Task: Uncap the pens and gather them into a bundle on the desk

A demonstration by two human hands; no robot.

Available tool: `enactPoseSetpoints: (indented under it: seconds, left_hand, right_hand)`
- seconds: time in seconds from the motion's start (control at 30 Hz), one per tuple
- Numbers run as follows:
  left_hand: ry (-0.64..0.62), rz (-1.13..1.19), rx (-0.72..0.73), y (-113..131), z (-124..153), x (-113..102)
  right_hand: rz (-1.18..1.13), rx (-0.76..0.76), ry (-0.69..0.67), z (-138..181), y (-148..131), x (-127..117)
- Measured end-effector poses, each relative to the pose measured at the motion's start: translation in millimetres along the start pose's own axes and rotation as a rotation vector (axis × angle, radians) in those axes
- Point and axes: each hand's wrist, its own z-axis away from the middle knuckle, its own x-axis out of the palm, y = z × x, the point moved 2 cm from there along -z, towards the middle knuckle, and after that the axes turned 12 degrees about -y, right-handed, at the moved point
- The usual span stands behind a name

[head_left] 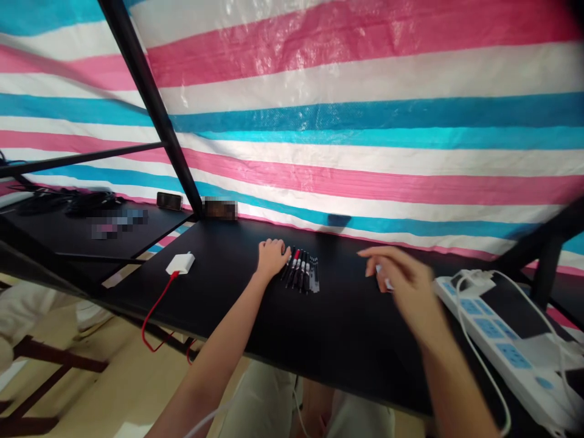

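Observation:
My left hand [272, 258] rests on the black table, its fingers bent and lying on the surface. The side of it that faces right touches or nearly touches the leftmost of several black pens [300, 272] laid side by side; one has a red part. Along the right end of this row lie slim clear-and-black sticks, perhaps pen refills [314, 275]. My right hand [398, 271] hovers to the right, slightly blurred, with the index finger stretched out and the others loosely bent. A small white thing [388, 284] shows below its fingers; whether they touch it is unclear.
A white power strip [490, 331] with cables runs along the right side. On the left lies a white charger [180, 263] with a red cable [145, 322]. Black frame bars [148, 91] and a striped sheet [365, 152] stand behind. A phone [169, 201] leans on the neighbouring table.

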Motion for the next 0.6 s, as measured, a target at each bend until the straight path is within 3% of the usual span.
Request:
enactPoseSetpoints:
  seconds: [0.1,0.17,0.27,0.37,0.6]
  left_hand:
    - [-0.004,-0.018,0.000,2,1,-5]
    - [-0.028,-0.011,0.020,0,2,-4]
    - [-0.103,-0.040,0.055,-5,2,1]
    - [-0.129,-0.083,0.036,-10,-1,6]
    - [-0.139,-0.210,-0.006,-12,-5,9]
  right_hand:
    - [0.399,0.298,-0.224,-52,43,43]
    - [0.501,0.398,-0.374,-72,69,72]
    - [0.515,0.436,-0.377,-85,90,100]
    - [0.550,0.437,-0.381,-81,93,111]
    - [0.596,0.435,-0.377,-69,86,112]
